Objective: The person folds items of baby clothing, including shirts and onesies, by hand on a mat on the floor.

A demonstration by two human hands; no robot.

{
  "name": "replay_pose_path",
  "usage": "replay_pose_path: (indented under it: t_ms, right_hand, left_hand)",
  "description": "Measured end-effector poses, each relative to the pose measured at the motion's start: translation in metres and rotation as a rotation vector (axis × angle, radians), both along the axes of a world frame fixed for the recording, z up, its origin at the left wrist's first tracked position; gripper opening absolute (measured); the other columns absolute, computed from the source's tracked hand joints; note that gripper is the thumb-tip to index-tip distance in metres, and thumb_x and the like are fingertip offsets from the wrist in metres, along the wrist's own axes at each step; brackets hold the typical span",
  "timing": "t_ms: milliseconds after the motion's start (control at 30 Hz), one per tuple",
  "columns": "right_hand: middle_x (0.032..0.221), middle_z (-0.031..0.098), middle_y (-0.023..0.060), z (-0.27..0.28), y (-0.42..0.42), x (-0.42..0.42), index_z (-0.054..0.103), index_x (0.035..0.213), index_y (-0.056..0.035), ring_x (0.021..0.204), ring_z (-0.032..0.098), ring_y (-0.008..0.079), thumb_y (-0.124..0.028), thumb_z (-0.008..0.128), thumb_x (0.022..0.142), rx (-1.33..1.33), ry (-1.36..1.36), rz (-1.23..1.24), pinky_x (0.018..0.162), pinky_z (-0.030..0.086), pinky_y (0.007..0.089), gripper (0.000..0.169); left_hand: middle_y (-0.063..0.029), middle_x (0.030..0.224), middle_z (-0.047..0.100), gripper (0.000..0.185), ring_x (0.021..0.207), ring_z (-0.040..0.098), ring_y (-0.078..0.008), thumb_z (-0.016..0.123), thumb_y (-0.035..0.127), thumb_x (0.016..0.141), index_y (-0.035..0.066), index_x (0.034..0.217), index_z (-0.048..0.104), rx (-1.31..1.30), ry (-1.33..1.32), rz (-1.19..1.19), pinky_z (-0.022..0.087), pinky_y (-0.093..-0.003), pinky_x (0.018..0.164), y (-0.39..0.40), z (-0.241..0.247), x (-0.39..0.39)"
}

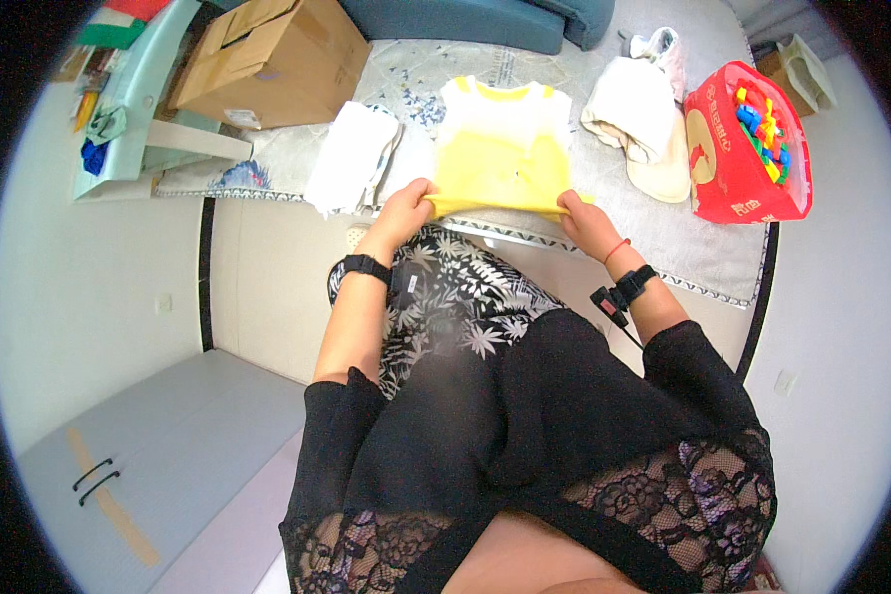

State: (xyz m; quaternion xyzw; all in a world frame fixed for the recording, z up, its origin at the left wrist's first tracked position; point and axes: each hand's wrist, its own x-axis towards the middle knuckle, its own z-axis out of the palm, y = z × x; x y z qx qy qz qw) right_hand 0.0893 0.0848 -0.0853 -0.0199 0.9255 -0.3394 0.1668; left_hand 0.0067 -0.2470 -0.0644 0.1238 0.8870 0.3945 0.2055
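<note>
A yellow and white child's shirt [506, 152] lies spread out before me, its neckline pointing away. My left hand [407, 211] grips the hem at its left corner. At the right corner of the same hem, my right hand [588, 223] pinches the yellow fabric. Between both hands the hem is pulled taut near the front edge of the grey quilted cover [638, 241]. Folded white cloth [353, 160] rests just left of the shirt. To the right lie a white garment [631, 111] and a beige cap-like item [661, 167].
A red bag [731, 178] of colourful toy blocks [768, 137] stands at the right. At the back left is a cardboard box [275, 70], beside a pale green shelf unit [130, 96]. Blue-grey cushions [453, 22] line the back. A grey cabinet [171, 416] with black handles is at lower left.
</note>
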Motion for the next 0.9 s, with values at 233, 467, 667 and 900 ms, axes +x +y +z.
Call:
replay_pose_path:
  t_ms: [233, 467, 667, 900]
  right_hand:
    - [0.087, 0.062, 0.0112, 0.014, 0.024, -0.013, 0.057, 0.104, -0.0018, 0.083, 0.059, 0.0184, -0.014, 0.059, 0.084, -0.214, -0.265, 0.222, 0.075, 0.047, 0.0291, 0.023]
    - [0.09, 0.064, 0.0082, -0.052, 0.045, -0.099, 0.058, 0.107, 0.0007, 0.085, 0.06, 0.0169, -0.016, 0.063, 0.083, -0.203, 0.061, -0.201, 0.076, 0.048, 0.0281, 0.03]
    - [0.097, 0.064, 0.0209, -0.076, 0.03, -0.104, 0.054, 0.11, 0.0087, 0.089, 0.063, 0.0274, -0.025, 0.074, 0.074, 0.092, 0.461, -0.549, 0.078, 0.05, 0.0351, 0.054]
    - [0.101, 0.063, 0.0179, -0.069, 0.007, -0.066, 0.048, 0.113, 0.0092, 0.091, 0.062, 0.0257, -0.023, 0.076, 0.072, -0.303, -0.026, -0.773, 0.078, 0.05, 0.0339, 0.06]
  left_hand:
    - [-0.0137, 0.084, 0.066, 0.025, 0.077, 0.062, -0.0237, 0.051, 0.017, 0.077, 0.001, 0.092, 0.065, -0.128, -0.496, -0.127, 0.048, -0.0351, 0.07, -0.014, -0.007, -0.018]
    - [-0.0229, 0.094, 0.062, 0.024, 0.095, 0.059, -0.0352, 0.056, 0.015, 0.08, 0.005, 0.1, 0.063, 0.007, 0.338, 0.035, 0.045, -0.0407, 0.084, 0.021, -0.032, -0.076]
    - [-0.0283, 0.102, 0.059, 0.056, 0.099, 0.057, -0.0388, 0.075, 0.021, 0.069, -0.007, 0.112, 0.051, -0.254, 0.352, 0.346, 0.045, -0.0406, 0.088, 0.038, -0.077, -0.077]
    - [-0.0101, 0.109, 0.063, 0.04, 0.095, 0.062, -0.0207, 0.07, 0.013, 0.079, -0.001, 0.115, 0.058, 0.395, -0.376, 0.225, 0.051, -0.0324, 0.078, 0.044, -0.127, -0.062]
